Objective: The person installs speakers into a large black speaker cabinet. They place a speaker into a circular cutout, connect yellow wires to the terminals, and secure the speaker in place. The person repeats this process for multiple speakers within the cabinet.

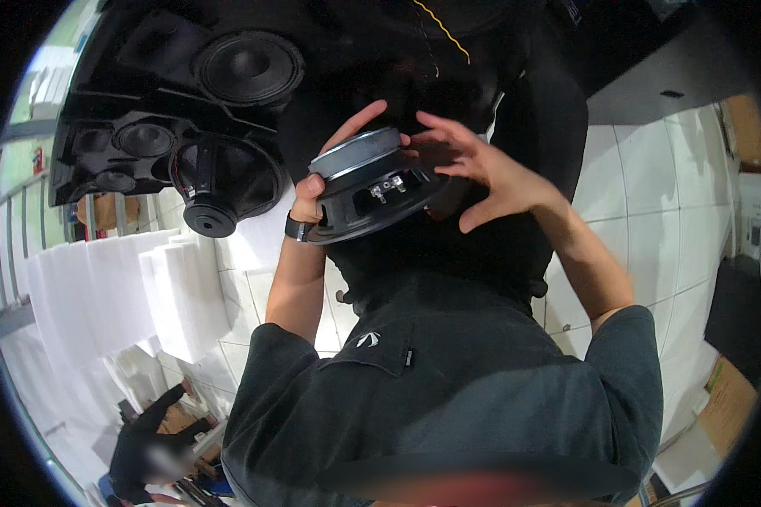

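Note:
My left hand point(310, 190) grips a round loudspeaker driver point(353, 203) by its side, with thumb and fingers about it. The driver is tilted, its silver magnet facing up and its black basket below, and metal terminals point(388, 188) show on the basket. Just to the right, my right hand point(500, 179) is spread with fingers apart. Its fingertips are close to the magnet and rim; whether they touch is unclear. A yellow wire point(446, 32) hangs loose in the dark area beyond my hands.
Black speaker cabinets point(165, 63) with fitted drivers stand at the far left. Another driver point(212, 215) rests magnet outward beside them. White foam sheets point(101, 296) are stacked at left. A person point(148, 439) is at the lower left. White floor tiles point(651, 169) lie at right.

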### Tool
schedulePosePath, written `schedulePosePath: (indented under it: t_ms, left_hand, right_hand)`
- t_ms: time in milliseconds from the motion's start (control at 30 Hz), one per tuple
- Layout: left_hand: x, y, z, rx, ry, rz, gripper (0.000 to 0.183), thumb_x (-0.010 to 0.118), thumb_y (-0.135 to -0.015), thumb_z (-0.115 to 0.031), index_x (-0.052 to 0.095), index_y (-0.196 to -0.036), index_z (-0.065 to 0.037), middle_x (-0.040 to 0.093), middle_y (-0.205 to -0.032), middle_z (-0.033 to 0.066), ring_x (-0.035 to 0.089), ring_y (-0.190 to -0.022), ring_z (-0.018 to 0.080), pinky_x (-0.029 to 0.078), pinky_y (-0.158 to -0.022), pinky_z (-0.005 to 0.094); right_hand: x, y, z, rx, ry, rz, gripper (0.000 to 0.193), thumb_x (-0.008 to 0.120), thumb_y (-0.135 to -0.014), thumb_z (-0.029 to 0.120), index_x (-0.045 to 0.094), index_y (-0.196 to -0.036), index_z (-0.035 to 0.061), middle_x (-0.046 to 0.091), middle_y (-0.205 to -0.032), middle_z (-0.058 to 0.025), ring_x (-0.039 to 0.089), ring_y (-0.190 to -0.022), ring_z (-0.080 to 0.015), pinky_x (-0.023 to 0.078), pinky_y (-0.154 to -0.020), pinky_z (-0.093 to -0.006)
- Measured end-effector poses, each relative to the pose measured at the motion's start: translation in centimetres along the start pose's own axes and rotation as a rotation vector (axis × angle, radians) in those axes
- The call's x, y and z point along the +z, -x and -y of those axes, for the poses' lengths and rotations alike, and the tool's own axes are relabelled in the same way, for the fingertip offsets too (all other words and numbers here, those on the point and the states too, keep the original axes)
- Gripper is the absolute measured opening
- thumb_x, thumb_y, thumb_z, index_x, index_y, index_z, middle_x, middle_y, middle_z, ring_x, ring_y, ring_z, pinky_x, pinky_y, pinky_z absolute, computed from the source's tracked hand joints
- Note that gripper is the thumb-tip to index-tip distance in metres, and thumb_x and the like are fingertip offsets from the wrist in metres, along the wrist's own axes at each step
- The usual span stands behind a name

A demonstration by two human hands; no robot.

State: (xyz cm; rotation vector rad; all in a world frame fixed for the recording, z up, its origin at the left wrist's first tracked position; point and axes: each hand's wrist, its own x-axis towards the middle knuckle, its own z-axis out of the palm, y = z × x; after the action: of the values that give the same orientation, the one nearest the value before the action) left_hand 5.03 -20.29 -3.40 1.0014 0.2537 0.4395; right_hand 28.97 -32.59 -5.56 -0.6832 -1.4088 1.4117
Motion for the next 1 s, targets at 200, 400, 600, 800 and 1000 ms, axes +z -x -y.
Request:
schedulePosePath:
  t_ms: [200, 400, 600, 800, 1000]
  left_hand:
    - [0.5, -1.4, 1.6, 0.061, 0.094, -0.001, 0.13, 0.078, -0.057, -0.069, 0.031, -0.156, 0.0, 0.055, -0.138, 0.0279, 0.061, -0.123, 0.0395, 0.051, -0.105, 0.0456]
    - [0.0, -3.6, 3.8, -0.034, 0.075, 0.076, 0.128, 0.076, -0.06, -0.069, 0.029, -0.157, 0.0, 0.055, -0.139, 0.0255, 0.061, -0.124, 0.0356, 0.05, -0.106, 0.0423]
    - [-2.0, -9.0, 5.2, -0.167, 0.321, 0.259, 0.131, 0.082, -0.059, -0.063, 0.025, -0.156, 0.004, 0.058, -0.133, 0.0294, 0.063, -0.121, 0.0378, 0.053, -0.103, 0.0437]
    - [-2.4, -10.0, 4.1, -0.257, 0.375, 0.344, 0.134, 0.082, -0.057, -0.065, 0.025, -0.155, 0.005, 0.061, -0.13, 0.0286, 0.065, -0.118, 0.0371, 0.053, -0.103, 0.045]
    - [-2.1, -9.4, 4.3, -0.242, 0.292, 0.282, 0.13, 0.082, -0.059, -0.062, 0.026, -0.156, 0.003, 0.061, -0.13, 0.0271, 0.064, -0.119, 0.0363, 0.052, -0.104, 0.0445]
  right_hand:
    - [0.7, -0.2, -2.9, -0.082, 0.059, -0.067, 0.134, 0.099, -0.061, 0.029, 0.013, -0.164, 0.0164, 0.029, -0.161, -0.0154, 0.035, -0.147, -0.031, 0.038, -0.118, -0.0517]
    - [0.1, 1.3, -2.3, 0.104, 0.114, -0.206, 0.142, 0.099, -0.049, 0.041, 0.018, -0.163, 0.0181, 0.012, -0.169, -0.0134, 0.025, -0.153, -0.0337, 0.035, -0.119, -0.0502]
    - [-8.0, 4.1, 5.1, 0.167, 0.823, -0.215, 0.081, 0.086, -0.08, 0.025, 0.047, -0.15, 0.0123, 0.068, -0.124, -0.0166, 0.069, -0.11, -0.0272, 0.057, -0.093, -0.0426]
    - [-11.4, -0.5, 5.0, 0.134, 0.917, -0.646, 0.031, 0.076, -0.092, 0.022, 0.072, -0.115, 0.0006, 0.073, -0.092, -0.0098, 0.07, -0.077, -0.0122, 0.054, -0.065, -0.0268]
    - [-11.4, -4.6, 1.4, 0.19, 1.095, -0.677, 0.023, 0.072, -0.095, 0.023, 0.075, -0.105, 0.0019, 0.073, -0.077, -0.0088, 0.07, -0.067, -0.0122, 0.051, -0.058, -0.0272]
